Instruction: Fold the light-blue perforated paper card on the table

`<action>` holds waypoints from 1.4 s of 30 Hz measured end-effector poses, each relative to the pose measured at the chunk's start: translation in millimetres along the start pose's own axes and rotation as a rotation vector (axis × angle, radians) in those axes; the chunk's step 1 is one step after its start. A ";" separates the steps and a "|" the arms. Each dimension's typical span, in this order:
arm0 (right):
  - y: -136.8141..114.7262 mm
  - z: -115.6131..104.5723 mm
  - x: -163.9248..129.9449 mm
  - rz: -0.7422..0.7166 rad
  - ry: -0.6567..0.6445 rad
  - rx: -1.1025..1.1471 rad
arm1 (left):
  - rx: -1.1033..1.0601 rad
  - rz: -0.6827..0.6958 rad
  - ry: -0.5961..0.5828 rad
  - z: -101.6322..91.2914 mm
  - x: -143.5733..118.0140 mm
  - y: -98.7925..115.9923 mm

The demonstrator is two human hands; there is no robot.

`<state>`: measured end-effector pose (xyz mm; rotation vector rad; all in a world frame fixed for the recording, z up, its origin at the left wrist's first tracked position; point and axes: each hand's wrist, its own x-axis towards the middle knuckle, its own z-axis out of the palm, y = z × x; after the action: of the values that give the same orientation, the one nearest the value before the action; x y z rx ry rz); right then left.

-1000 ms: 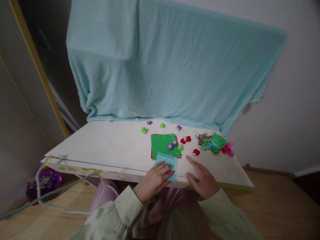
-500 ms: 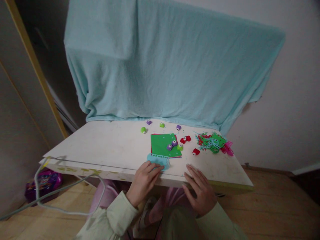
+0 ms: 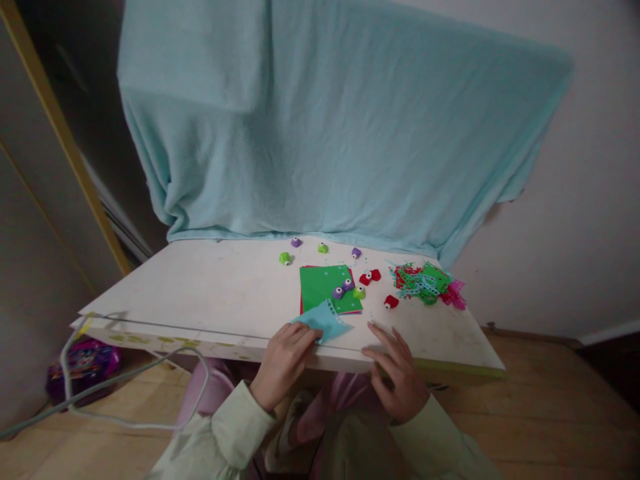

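Note:
My left hand (image 3: 290,357) pinches the near edge of a light blue sheet of paper (image 3: 323,321) that has a row of punched holes along one edge. The sheet is tilted and overlaps the near edge of a stack of coloured paper (image 3: 317,287), green on top with red showing beneath. To the right, my right hand (image 3: 397,370) is at the table's front edge, fingers spread, holding nothing. On the stack's right side lie two purple paper punches (image 3: 339,293) and a green paper punch (image 3: 359,293); these small punches have eye-like white buttons.
Red punches (image 3: 391,302) lie right of the stack, with green and purple punches (image 3: 285,259) behind it. A heap of punched paper strips (image 3: 425,283) is at the table's right. A blue cloth (image 3: 340,133) hangs behind. A grey cable (image 3: 135,383) loops off the left front edge.
The light blue sheet has turned in my left hand; its punched edge now slants down to the right. My right hand has shifted slightly left, its fingers spread wider.

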<state>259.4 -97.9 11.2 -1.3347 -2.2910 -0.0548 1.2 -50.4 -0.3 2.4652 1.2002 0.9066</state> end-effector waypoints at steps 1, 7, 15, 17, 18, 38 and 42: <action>-2.4 2.0 -0.1 0.012 0.002 0.013 | -0.001 -0.006 0.001 0.6 -0.9 -1.3; 2.4 5.7 -1.6 0.053 0.022 0.017 | -0.024 -0.012 0.001 0.8 -4.3 -4.4; 4.7 3.7 -1.8 0.059 0.005 -0.044 | -0.149 0.033 -0.020 0.2 -2.7 5.8; 11.5 3.8 -1.6 0.064 0.014 -0.078 | -0.191 0.063 -0.019 0.2 -2.1 7.2; 16.6 3.8 -1.8 0.073 0.021 -0.099 | -0.204 0.080 -0.021 0.0 -1.6 7.8; 4.5 18.2 14.7 -0.121 -0.039 0.126 | -0.210 0.201 -0.079 16.7 6.8 6.7; -0.7 24.7 14.5 -0.118 -0.039 0.112 | -0.148 0.220 -0.101 15.2 -0.6 4.9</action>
<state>243.4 -79.8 -4.2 -1.1540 -2.3662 0.0598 13.5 -53.3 -10.0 2.5219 0.8104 0.8786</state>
